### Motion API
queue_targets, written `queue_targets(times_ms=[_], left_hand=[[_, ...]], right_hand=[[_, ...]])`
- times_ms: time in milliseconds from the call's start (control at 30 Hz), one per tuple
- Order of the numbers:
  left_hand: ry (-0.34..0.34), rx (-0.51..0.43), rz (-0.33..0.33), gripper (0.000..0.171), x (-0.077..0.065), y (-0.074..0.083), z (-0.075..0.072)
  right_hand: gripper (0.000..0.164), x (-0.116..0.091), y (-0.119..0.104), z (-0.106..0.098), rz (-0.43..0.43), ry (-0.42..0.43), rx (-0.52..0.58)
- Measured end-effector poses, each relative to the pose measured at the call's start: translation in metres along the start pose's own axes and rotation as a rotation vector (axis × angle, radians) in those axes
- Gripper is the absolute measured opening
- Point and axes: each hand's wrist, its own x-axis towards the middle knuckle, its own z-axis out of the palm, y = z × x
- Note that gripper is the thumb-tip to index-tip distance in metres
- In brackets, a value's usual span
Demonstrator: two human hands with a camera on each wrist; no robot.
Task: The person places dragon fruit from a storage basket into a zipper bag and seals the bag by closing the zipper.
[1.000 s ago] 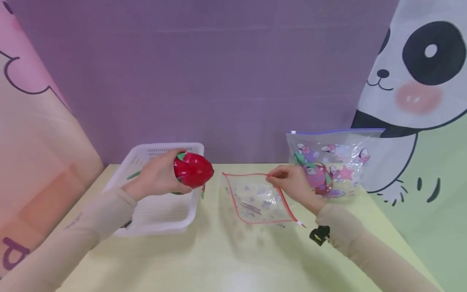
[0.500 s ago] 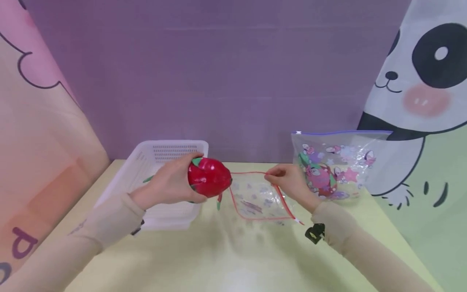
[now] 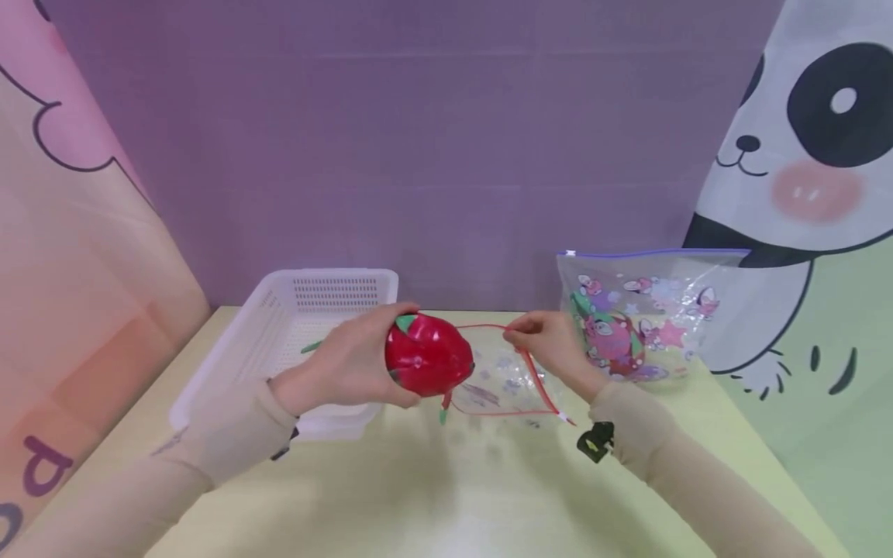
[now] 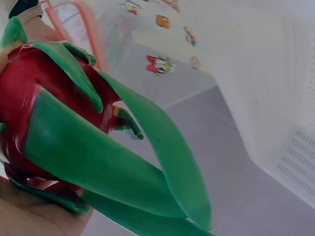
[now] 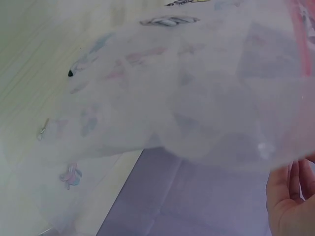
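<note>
My left hand grips a red dragon fruit, its round end pointing right, at the left side of a clear zip bag with a red rim. In the left wrist view, long green leaves stick out from the fruit's other end. The fingers and thumb of my right hand pinch the bag's rim at its far right corner. The mouth of the bag is spread, and the fruit overlaps its left edge in the head view. In the right wrist view, the bag's printed film hangs beside my right hand.
A white perforated basket stands on the table behind my left hand. At the back right, a clear bag with a blue zip stands upright, with red and green items inside. A purple cloth hangs behind the table.
My left hand has carried the dragon fruit rightward from above the basket to the red-rimmed bag. My right hand keeps its pinch on the rim, nearly in place.
</note>
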Motion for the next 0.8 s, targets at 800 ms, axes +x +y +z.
queue_targets(times_ms=[800], left_hand=[[0.024, 0.132, 0.018, 0.097, 0.011, 0.018, 0.038]], right_hand=[[0.016, -0.009, -0.016, 0.013, 0.029, -0.033, 0.038]])
